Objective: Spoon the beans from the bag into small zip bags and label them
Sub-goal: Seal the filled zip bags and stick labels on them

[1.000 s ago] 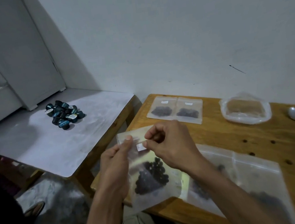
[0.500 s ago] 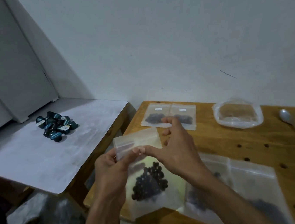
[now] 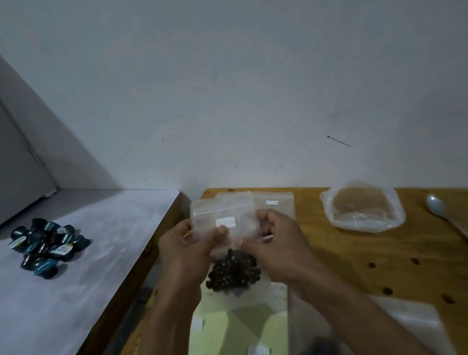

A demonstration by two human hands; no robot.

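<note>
We now hold the small zip bag (image 3: 227, 230) upright in front of us, over the near left edge of the wooden table (image 3: 411, 259), with the left hand (image 3: 185, 250) pinching its left side, thumb pressed just below the white label (image 3: 225, 222), and the right hand (image 3: 278, 245) gripping its right side with curled fingers. A second ago the right fingers were pinching that label against the plastic; now they have slid off to the edge and the label sits alone on the upper part of the bag, so we judge it stuck on. The beans (image 3: 233, 270) lie heaped in the bottom of the bag, between our wrists. The view has also tipped upward since then. For the task this means one more bag looks filled and labelled; it probably belongs beside the finished bag (image 3: 276, 203) lying flat behind it near the wall. The label sheet (image 3: 233, 338) rests under our forearms, the big bean bag (image 3: 323, 354) at the bottom edge, the spoon (image 3: 454, 228) well apart on the right, and a crumpled clear bag (image 3: 361, 208) near the wall
</note>
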